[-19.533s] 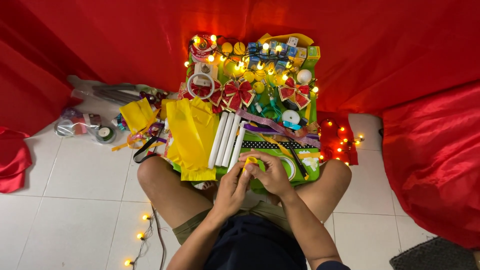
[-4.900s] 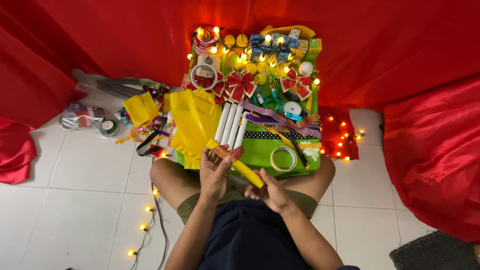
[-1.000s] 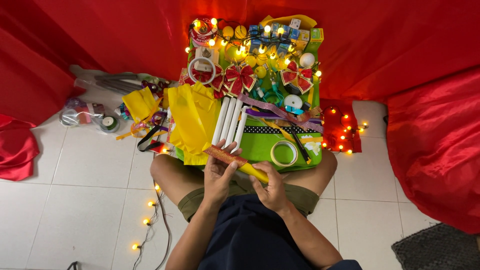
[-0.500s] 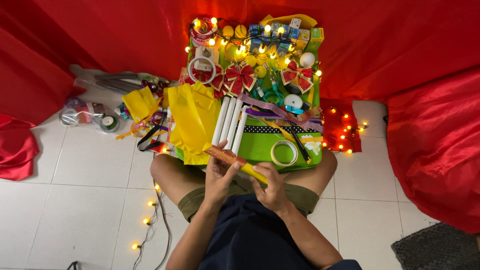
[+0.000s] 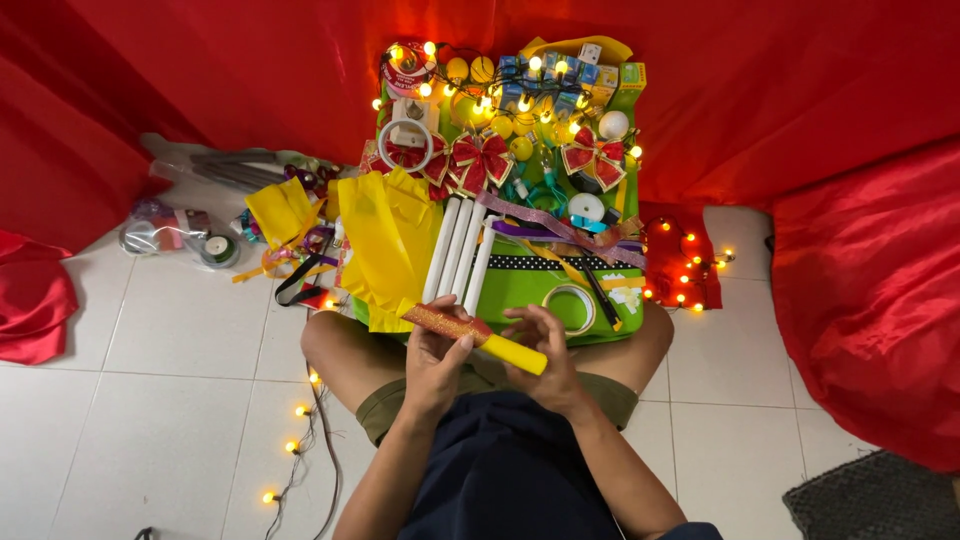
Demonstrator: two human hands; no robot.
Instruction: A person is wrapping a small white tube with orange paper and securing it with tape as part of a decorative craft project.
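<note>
Hands (image 5: 440,350) hold yellow stick (image 5: 478,335), half glitter-wrapped.

Middle of the yellow stick (image 5: 514,354) with its glitter band is covered by the fingers of the left hand (image 5: 437,362) and right hand (image 5: 545,362). Near edge of the green tray (image 5: 520,290) is hidden behind both hands. Lower ends of the white tubes (image 5: 458,250) pass behind the stick. Contents of the clear bag (image 5: 165,232), left of frame, too small to tell. Dark mat (image 5: 880,500) is cut off at the lower right corner.
</note>
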